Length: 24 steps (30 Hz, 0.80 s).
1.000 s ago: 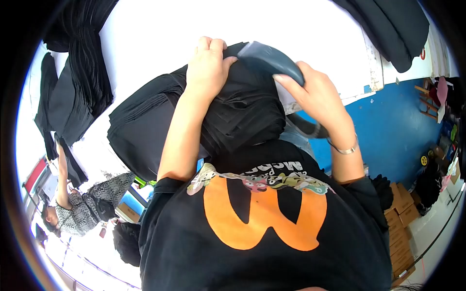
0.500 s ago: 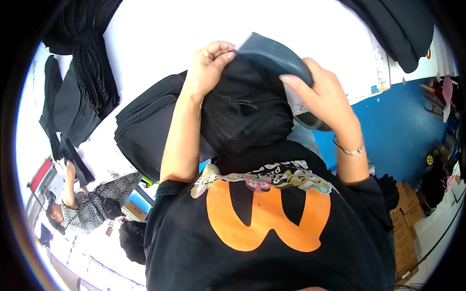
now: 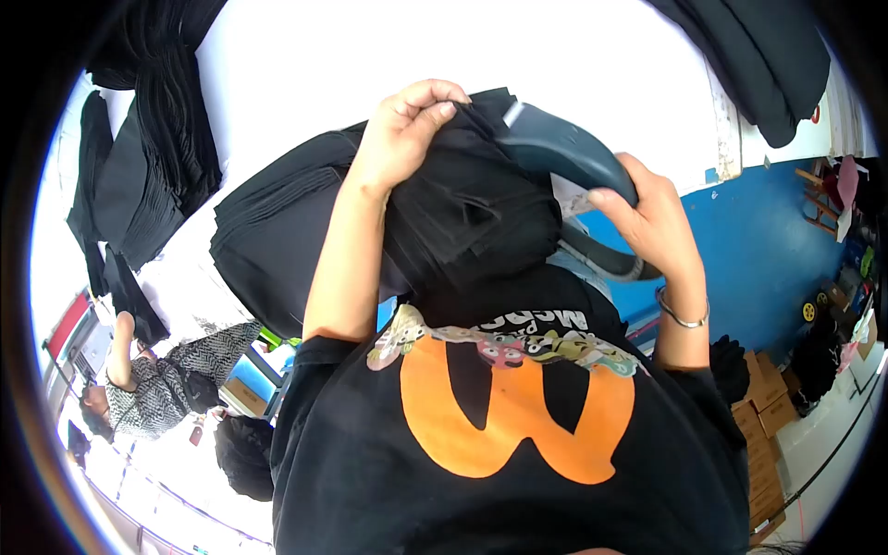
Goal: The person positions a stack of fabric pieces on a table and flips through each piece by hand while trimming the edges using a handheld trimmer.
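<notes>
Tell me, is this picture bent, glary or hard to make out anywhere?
Head view: edges bow as through a fisheye lens, with black corners; head view: the white table glares, its detail mostly lost; head view: the black cloth at the left hand is so dark that layers partly merge.
</notes>
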Motion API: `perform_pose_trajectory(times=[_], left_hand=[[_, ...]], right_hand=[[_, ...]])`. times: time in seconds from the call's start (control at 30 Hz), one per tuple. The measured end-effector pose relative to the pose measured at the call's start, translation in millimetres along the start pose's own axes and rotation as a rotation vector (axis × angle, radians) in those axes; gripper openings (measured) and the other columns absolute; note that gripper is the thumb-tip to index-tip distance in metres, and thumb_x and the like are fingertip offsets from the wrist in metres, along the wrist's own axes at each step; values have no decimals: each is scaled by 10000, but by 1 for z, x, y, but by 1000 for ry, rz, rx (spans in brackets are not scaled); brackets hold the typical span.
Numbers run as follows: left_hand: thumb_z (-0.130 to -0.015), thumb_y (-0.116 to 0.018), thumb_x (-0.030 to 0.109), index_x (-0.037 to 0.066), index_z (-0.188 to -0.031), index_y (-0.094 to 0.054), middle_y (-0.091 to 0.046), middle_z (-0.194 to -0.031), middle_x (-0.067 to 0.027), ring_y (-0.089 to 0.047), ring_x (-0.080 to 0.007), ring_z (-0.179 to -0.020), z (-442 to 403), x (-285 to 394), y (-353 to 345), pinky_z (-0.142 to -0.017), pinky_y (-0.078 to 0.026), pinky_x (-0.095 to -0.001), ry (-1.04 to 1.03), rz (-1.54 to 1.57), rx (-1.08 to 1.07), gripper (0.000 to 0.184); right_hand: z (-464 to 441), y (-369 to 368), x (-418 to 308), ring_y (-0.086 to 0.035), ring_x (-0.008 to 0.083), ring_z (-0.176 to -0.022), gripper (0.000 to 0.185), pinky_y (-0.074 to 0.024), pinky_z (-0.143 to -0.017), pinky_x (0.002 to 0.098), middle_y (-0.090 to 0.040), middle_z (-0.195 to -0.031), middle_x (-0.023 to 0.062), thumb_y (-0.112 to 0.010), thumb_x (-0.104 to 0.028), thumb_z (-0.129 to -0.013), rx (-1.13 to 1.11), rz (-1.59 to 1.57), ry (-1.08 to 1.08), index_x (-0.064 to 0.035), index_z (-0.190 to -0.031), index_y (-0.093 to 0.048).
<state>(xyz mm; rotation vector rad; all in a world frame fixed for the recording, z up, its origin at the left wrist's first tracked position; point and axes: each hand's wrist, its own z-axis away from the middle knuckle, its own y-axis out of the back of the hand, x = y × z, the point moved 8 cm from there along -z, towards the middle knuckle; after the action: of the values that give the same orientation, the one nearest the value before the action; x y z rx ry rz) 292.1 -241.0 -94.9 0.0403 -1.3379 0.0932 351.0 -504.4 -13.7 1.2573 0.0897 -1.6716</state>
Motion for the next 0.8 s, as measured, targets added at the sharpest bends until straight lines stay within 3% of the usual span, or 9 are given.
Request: perform_pose_trajectory(times=[0.17, 0.23, 0.33, 0.47, 0.5, 0.57, 0.67, 0.77, 0.8], left_hand=[[-1007, -581, -26, 21, -1105, -713, -705, -1003, 20, -625, -82, -959, 13, 21, -3, -899, -493, -234, -46, 85, -18, 171], [-1002, -586, -34, 18, -1089, -725, -717, -1014, 9, -642, -95, -980, 19, 22, 5, -911, -506, -247, -41, -2, 12, 173], [-991, -595, -50, 2, -1106, -709, -729, -1094, -60, -666, -147, -1054, 21, 29, 0, -972, -518, -284, -89, -93, -27, 170], [-957, -636, -28, -14, -1016, -723, -752, -1027, -66, -675, -162, -1027, 52, 69, -2, -940, -520, -309, -46, -338, -173, 106], [-989, -605, 15, -14, -1044, -709, -760, -946, -75, -690, -186, -936, 64, 82, -8, -913, -520, -315, -197, -457, -318, 122], [-1043, -533, 72, -12, -1104, -689, -764, -912, -86, -689, -196, -847, 81, 58, 1, -891, -515, -316, 69, -485, -310, 187], [-1094, -454, 132, -4, -1158, -664, -677, -723, -40, -646, -127, -716, 76, 38, 25, -740, -523, -280, 231, -522, -104, 258], [-1060, -582, 207, 22, -1101, -729, -613, -658, -18, -607, -95, -677, 61, 34, 25, -673, -505, -264, 418, -728, -122, 240], [-1003, -665, 256, 59, -1015, -777, -663, -674, -59, -652, -148, -671, 56, 30, 30, -671, -524, -301, 403, -765, -72, 227]], right_hand=[[-5, -8, -46, -642, 227, -658, 447, -513, -649, 337, -654, -740, 149, -776, -410, -911, -4, -27, 249, -7, -1072, -668], [2, -3, -16, -636, 214, -662, 444, -512, -646, 331, -656, -745, 131, -775, -403, -917, 32, -118, 198, -11, -1104, -683], [4, 0, 13, -639, 203, -667, 432, -512, -649, 322, -652, -740, 127, -778, -396, -914, -13, -106, -83, -12, -1090, -689], [19, 3, -36, -634, 193, -653, 423, -507, -642, 320, -638, -725, 118, -779, -388, -913, -16, -8, 152, -23, -1100, -679], [27, 6, -49, -630, 190, -645, 424, -505, -638, 323, -633, -719, 117, -782, -388, -910, -3, -27, 243, -27, -1105, -674], [33, 10, -52, -669, 246, -641, 465, -509, -631, 349, -649, -716, 126, -786, -432, -894, -37, -14, 254, -38, -1112, -668], [22, -22, -65, -699, 378, -720, 511, -526, -628, 417, -681, -734, 156, -748, -532, -879, -262, 462, 348, -46, -1015, -661], [-2, -79, -93, -664, 397, -680, 503, -510, -625, 457, -630, -695, 182, -714, -525, -912, -268, 547, 526, -49, -1054, -633], [1, -81, -96, -664, 397, -680, 503, -510, -625, 457, -630, -695, 182, -714, -525, -912, -271, 555, 531, -49, -1054, -633]])
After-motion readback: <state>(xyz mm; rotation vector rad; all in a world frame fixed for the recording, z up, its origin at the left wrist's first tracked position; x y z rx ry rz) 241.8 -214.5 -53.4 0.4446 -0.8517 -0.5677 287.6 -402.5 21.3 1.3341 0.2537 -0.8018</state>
